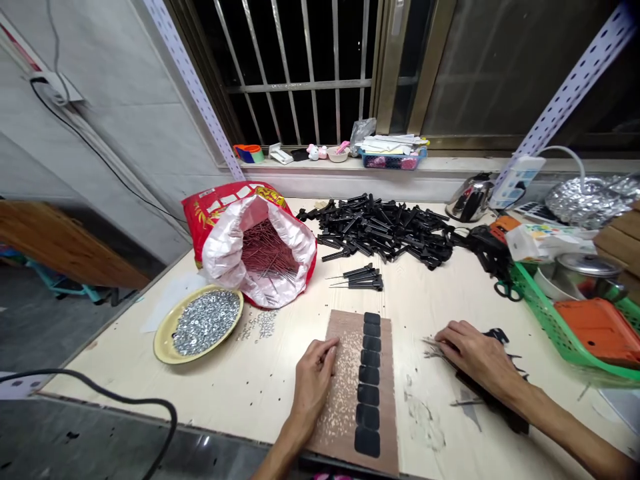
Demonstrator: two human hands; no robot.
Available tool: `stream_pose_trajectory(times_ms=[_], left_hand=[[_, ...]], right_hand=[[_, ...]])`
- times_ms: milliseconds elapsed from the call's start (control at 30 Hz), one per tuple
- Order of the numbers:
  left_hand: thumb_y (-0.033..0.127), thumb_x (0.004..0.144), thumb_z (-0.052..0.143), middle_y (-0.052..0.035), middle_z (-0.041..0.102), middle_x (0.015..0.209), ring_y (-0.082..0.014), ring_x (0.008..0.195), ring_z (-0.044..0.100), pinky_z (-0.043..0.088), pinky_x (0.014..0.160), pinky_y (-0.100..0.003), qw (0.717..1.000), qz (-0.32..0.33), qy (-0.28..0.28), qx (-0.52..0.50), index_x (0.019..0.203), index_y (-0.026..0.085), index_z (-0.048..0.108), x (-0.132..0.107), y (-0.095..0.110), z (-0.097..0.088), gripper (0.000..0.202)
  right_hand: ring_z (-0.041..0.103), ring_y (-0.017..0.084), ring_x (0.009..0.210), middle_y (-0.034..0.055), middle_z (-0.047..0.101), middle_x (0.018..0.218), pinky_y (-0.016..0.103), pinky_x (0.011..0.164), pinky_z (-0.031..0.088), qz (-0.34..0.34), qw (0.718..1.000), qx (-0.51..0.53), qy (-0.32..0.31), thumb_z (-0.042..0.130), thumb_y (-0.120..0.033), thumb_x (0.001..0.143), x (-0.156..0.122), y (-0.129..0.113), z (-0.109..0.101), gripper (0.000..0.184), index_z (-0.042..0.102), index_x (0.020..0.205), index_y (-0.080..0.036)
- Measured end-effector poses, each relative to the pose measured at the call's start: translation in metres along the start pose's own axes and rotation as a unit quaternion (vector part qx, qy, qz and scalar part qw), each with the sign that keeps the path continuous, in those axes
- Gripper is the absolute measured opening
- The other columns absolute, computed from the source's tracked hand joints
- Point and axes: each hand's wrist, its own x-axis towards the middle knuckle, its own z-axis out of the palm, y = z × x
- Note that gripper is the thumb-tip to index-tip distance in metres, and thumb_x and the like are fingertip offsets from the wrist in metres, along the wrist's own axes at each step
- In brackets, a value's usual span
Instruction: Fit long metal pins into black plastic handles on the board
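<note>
My left hand (314, 380) rests on the left edge of a brown board (343, 393) that carries a column of black pads (369, 383); its fingers are curled, pressed together at the board's worn patch. My right hand (473, 353) lies on the table right of the board, fingers closed over thin metal pins (431, 347), with a few black parts beside it. A small set of finished black pieces with pins (363, 277) lies beyond the board. A big heap of black plastic parts (383, 230) sits further back.
A red bag (220, 210) open on red-shafted pins stands at the left. A yellow dish (165, 340) of small metal washers sits beside it. A green basket (560, 327), scissors (506, 289), a kettle (470, 198) and clutter fill the right. A black cable (125, 400) loops at the front left.
</note>
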Motion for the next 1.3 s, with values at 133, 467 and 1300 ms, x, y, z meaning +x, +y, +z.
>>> stream_pose_trajectory(times_ms=[133, 467, 1300], left_hand=[[0.036, 0.088, 0.049, -0.0058, 0.062, 0.089, -0.0133, 0.062, 0.058, 0.047, 0.062, -0.027, 1.0, -0.004, 0.009, -0.005, 0.106, 0.021, 0.067, -0.002, 0.0, 0.002, 0.03], [0.033, 0.088, 0.05, -0.0076, 0.063, 0.093, -0.0155, 0.068, 0.06, 0.049, 0.066, -0.029, 0.992, 0.001, 0.118, 0.053, 0.104, 0.022, 0.068, -0.017, -0.004, -0.042, 0.027], [0.043, 0.073, 0.064, -0.0005, 0.059, 0.067, -0.0083, 0.045, 0.046, 0.034, 0.041, -0.022, 0.969, -0.149, 0.18, -0.082, 0.082, 0.015, 0.064, 0.01, -0.03, -0.116, 0.029]], right_hand=[[0.057, 0.021, 0.08, 0.0048, 0.064, 0.086, 0.034, 0.066, 0.042, -0.025, 0.998, -0.053, 0.029, 0.046, -0.039, 0.092, 0.022, 0.009, -0.016, 0.023, 0.064, 0.091, -0.025], [0.053, 0.02, 0.086, 0.0068, 0.066, 0.098, 0.03, 0.07, 0.037, -0.124, 0.991, -0.04, 0.005, 0.039, -0.032, 0.096, 0.21, -0.058, 0.043, 0.031, 0.065, 0.108, -0.022], [0.056, 0.018, 0.086, 0.0071, 0.061, 0.098, 0.025, 0.065, 0.04, -0.133, 0.989, 0.039, 0.046, 0.039, -0.028, 0.095, 0.229, -0.086, 0.03, 0.027, 0.063, 0.104, -0.019]])
